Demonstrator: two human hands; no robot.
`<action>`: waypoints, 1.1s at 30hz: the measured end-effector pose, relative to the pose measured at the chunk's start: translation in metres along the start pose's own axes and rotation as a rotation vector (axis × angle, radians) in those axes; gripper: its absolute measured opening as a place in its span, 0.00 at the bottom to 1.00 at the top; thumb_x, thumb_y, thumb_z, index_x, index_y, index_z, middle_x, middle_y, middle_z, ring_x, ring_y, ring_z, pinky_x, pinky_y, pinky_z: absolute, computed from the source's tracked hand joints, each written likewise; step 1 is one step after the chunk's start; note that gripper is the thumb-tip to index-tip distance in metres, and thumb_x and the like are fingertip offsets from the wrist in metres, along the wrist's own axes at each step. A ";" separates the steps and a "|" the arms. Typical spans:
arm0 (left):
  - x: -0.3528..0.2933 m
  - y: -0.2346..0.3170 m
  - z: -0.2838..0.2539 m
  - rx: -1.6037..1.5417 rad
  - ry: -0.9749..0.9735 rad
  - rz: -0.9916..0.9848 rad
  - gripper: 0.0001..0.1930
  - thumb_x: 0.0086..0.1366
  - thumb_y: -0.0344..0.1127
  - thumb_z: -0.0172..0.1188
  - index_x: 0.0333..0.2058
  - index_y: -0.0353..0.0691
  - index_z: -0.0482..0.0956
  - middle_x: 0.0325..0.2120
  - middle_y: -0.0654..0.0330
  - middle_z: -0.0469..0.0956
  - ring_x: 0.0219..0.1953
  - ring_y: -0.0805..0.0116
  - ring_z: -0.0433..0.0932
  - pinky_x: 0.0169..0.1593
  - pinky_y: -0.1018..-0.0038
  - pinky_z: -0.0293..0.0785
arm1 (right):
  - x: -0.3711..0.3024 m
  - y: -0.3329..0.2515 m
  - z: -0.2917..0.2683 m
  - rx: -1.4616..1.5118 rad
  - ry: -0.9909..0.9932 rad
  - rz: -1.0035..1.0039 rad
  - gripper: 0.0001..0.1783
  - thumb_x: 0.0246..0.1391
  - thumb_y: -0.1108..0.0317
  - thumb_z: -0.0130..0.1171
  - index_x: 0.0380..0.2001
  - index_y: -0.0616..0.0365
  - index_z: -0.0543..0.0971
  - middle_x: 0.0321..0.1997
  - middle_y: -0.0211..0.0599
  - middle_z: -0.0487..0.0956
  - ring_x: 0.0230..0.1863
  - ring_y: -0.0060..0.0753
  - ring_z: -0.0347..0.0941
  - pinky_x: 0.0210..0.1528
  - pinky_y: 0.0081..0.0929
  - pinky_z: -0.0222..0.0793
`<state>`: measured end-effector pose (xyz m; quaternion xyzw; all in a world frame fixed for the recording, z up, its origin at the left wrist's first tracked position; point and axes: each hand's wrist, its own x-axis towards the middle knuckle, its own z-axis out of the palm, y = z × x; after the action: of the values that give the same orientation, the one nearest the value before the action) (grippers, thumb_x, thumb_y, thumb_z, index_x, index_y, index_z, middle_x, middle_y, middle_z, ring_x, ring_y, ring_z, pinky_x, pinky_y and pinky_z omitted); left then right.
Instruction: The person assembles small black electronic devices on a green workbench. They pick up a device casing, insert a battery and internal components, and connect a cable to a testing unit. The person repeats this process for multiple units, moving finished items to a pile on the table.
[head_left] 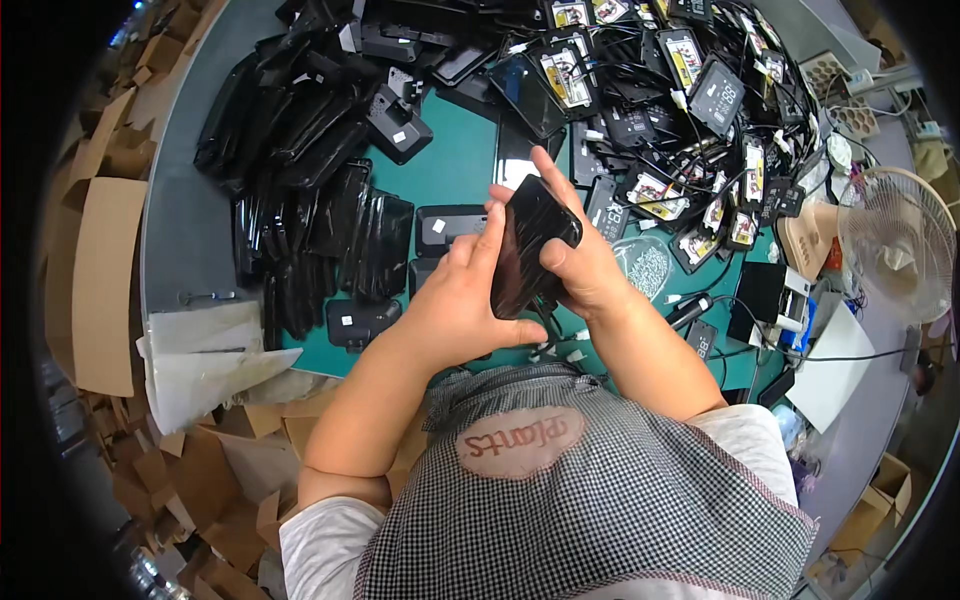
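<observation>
Both my hands hold one glossy black flat device point(528, 250) above the green table mat point(455, 175). My left hand point(455, 300) grips its lower left edge, with the thumb under the bottom end. My right hand point(580, 265) wraps its right side, fingers spread along the top. The device stands tilted, its shiny face turned toward me. Just behind it lie black housings point(447, 225) on the mat.
Rows of black shiny covers point(330, 220) are stacked at the left. A heap of black units with cables and labels point(680, 110) fills the far right. A desk fan point(895, 245) stands at the right edge. Cardboard boxes point(100, 270) crowd the floor at left.
</observation>
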<state>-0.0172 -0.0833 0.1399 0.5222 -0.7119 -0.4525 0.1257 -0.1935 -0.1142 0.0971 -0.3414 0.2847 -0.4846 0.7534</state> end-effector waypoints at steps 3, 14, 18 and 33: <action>-0.018 0.007 -0.002 0.102 0.087 0.111 0.61 0.44 0.50 0.77 0.70 0.36 0.46 0.64 0.38 0.56 0.65 0.39 0.60 0.65 0.55 0.61 | -0.008 -0.004 0.008 0.266 0.015 -0.026 0.44 0.55 0.60 0.66 0.69 0.52 0.55 0.58 0.48 0.72 0.59 0.42 0.70 0.60 0.37 0.69; -0.043 -0.025 0.035 -0.058 0.834 0.494 0.22 0.62 0.36 0.65 0.48 0.28 0.68 0.35 0.48 0.79 0.33 0.61 0.81 0.38 0.70 0.78 | -0.016 -0.007 0.031 0.187 0.547 0.111 0.31 0.64 0.37 0.46 0.39 0.58 0.73 0.36 0.43 0.78 0.34 0.37 0.77 0.43 0.33 0.76; -0.041 -0.027 0.056 -0.263 0.786 0.339 0.21 0.58 0.33 0.68 0.46 0.30 0.70 0.30 0.50 0.80 0.29 0.60 0.81 0.34 0.71 0.77 | -0.002 0.006 -0.008 -0.648 0.550 -0.267 0.32 0.70 0.46 0.42 0.20 0.62 0.74 0.18 0.32 0.72 0.23 0.28 0.64 0.28 0.30 0.60; -0.026 -0.054 0.082 -0.847 0.455 0.043 0.25 0.64 0.38 0.65 0.55 0.32 0.69 0.45 0.52 0.78 0.47 0.67 0.77 0.51 0.70 0.73 | 0.001 0.013 0.002 -0.083 0.107 0.127 0.30 0.55 0.63 0.67 0.55 0.68 0.70 0.49 0.38 0.79 0.49 0.29 0.75 0.56 0.27 0.68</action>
<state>-0.0253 -0.0211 0.0594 0.4960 -0.4300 -0.5743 0.4892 -0.1843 -0.1111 0.0874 -0.3271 0.3653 -0.4413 0.7515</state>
